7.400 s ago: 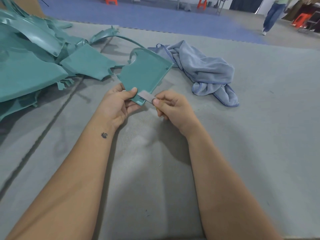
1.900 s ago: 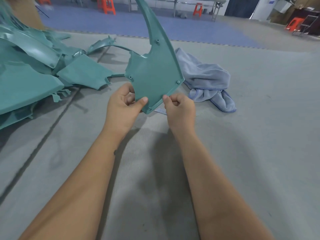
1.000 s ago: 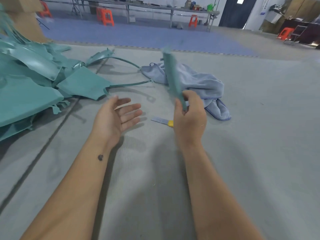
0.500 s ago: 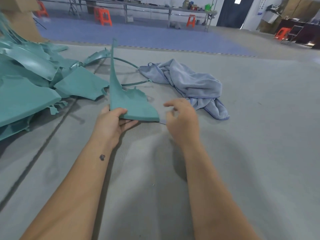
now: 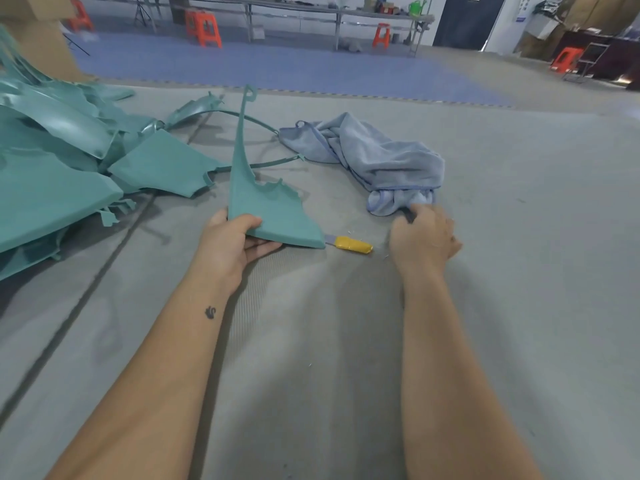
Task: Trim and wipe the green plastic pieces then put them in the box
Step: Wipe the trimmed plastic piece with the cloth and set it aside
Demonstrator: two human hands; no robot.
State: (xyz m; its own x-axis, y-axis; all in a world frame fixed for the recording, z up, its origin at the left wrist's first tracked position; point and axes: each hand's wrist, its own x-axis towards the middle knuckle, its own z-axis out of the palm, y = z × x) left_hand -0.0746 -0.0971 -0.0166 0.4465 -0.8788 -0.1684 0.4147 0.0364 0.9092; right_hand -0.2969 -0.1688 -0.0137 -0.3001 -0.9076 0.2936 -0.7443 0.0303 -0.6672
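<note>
My left hand (image 5: 232,244) grips the near corner of a green plastic piece (image 5: 258,202), a flat panel with a long thin spike pointing up and away. My right hand (image 5: 423,239) grips the near end of the crumpled blue-grey cloth (image 5: 379,157) on the grey mat. A yellow-handled knife (image 5: 349,244) lies on the mat between the hands, its blade tip hidden under the green piece. No box shows in this view.
A heap of green plastic pieces (image 5: 59,161) fills the left side, with thin curved strips (image 5: 256,121) reaching toward the cloth. The grey mat (image 5: 311,341) spreads around my arms. Beyond it lie blue floor, orange stools (image 5: 204,27) and long tables.
My right hand handed the green piece to my left hand, then moved right and took hold of the cloth's near end. The knife, set down earlier, now shows beside the piece.
</note>
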